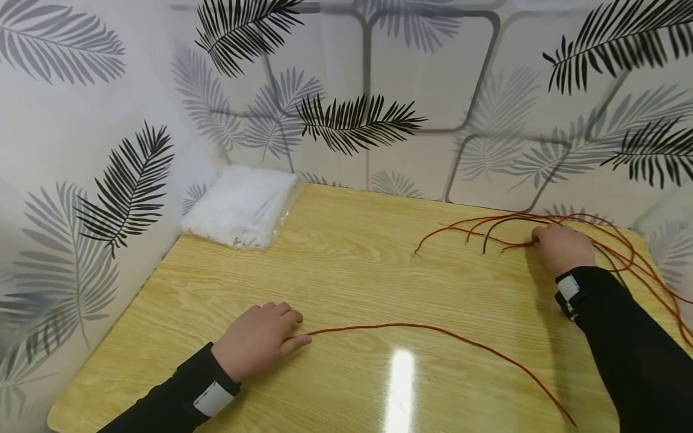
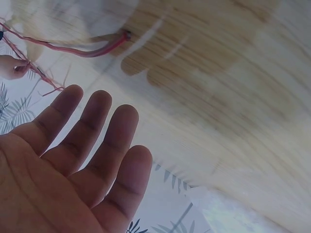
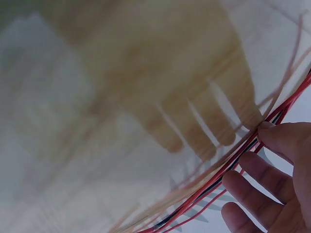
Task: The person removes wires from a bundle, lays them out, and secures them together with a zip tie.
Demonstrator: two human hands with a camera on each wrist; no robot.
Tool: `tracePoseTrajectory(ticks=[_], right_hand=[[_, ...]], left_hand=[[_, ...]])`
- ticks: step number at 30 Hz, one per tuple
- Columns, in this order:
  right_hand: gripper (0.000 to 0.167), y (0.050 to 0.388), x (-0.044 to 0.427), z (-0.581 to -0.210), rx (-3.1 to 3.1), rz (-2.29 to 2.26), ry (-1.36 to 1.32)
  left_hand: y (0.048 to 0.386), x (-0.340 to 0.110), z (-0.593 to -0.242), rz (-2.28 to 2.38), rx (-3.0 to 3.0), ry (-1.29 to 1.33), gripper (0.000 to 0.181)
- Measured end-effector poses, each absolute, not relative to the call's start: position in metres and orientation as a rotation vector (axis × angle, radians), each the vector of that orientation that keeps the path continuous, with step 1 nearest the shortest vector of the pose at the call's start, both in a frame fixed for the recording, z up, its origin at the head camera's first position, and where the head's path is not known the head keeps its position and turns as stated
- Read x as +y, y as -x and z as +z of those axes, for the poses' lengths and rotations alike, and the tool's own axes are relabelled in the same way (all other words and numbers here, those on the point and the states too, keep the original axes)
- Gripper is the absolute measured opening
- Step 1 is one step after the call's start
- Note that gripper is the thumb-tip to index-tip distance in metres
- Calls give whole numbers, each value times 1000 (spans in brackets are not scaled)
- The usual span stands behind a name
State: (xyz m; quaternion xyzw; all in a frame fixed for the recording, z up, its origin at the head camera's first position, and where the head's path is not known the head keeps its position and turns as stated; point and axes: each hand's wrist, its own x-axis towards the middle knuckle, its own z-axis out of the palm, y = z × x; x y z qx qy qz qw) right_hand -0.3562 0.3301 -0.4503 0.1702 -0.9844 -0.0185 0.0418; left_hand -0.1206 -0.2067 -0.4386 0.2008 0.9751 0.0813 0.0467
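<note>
A single red wire (image 1: 400, 325) curves across the wooden table, its left end beside the thumb of my left hand (image 1: 260, 338). In the left wrist view, the left hand's fingers (image 2: 124, 131) are extended and spread, apart from the red wire's end (image 2: 116, 44). At the table's back right, my right hand (image 1: 564, 248) pinches wires in a loose bundle of red and black wires (image 1: 622, 231). The right wrist view shows thumb and index finger of the right hand (image 3: 274, 170) at the bundle (image 3: 206, 187), the other fingers loosely bent; exactly which wires are pinched is unclear.
A clear plastic bag with white contents (image 1: 240, 207) lies at the table's back left corner. Leaf-patterned wall covering (image 1: 335, 60) rises behind and to the left of the wooden table (image 1: 357, 270). Light reflects off the front middle of the tabletop.
</note>
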Motion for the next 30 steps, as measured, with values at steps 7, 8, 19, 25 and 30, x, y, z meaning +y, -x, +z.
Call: tracePoseTrajectory(ticks=[7,8,19,25,30], right_hand=[[14,332,329,-448,-2843,-15,-536],[15,328,328,-448,-2817,-10,-544],[11,279,291,-440,-2722,57,-687],[11,245,271,-441,-2799,26,-745],[9,218,256,-443,-2793,21,-808]], left_hand=[[116,-202,-437,257,2993,-637,42],[116,-201,-437,258,2997,-646,41],[111,-194,-435,261,3008,-732,47],[108,-187,-432,250,3009,-777,47],[107,-181,-432,273,2997,-812,48]])
